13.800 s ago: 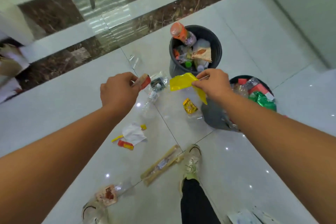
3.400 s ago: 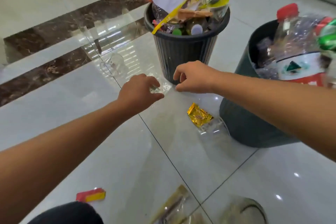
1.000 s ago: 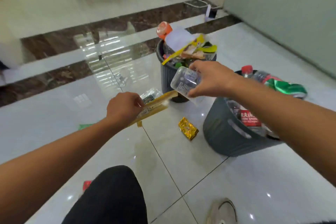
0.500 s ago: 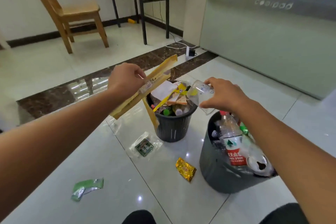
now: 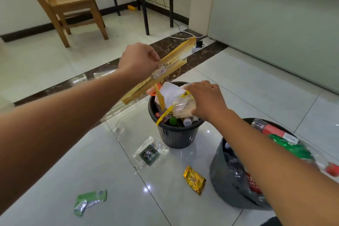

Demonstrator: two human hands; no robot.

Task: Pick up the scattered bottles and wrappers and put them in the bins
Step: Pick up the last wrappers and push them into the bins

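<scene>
My left hand (image 5: 137,60) pinches a long yellow wrapper (image 5: 174,57) and holds it slanted in the air above the small black bin (image 5: 176,135). That bin is heaped with wrappers and bottles. My right hand (image 5: 207,101) is palm down on top of the heap, fingers curled over a clear plastic bottle (image 5: 181,109). On the floor lie a gold wrapper (image 5: 194,181), a clear wrapper with a green label (image 5: 149,154), a green wrapper (image 5: 89,200) and a clear cup (image 5: 120,129). The large grey bin (image 5: 225,185), under my right forearm, holds bottles.
A wooden chair (image 5: 71,5) stands at the back left, with black table legs (image 5: 145,5) beside it. A pale counter (image 5: 275,24) runs along the right. A white cord and plug (image 5: 183,35) lie on the dark marble strip.
My right hand has come down with the clear bottle onto the small bin's heap. My left hand stays raised with the long yellow wrapper. The view has tilted slightly down.
</scene>
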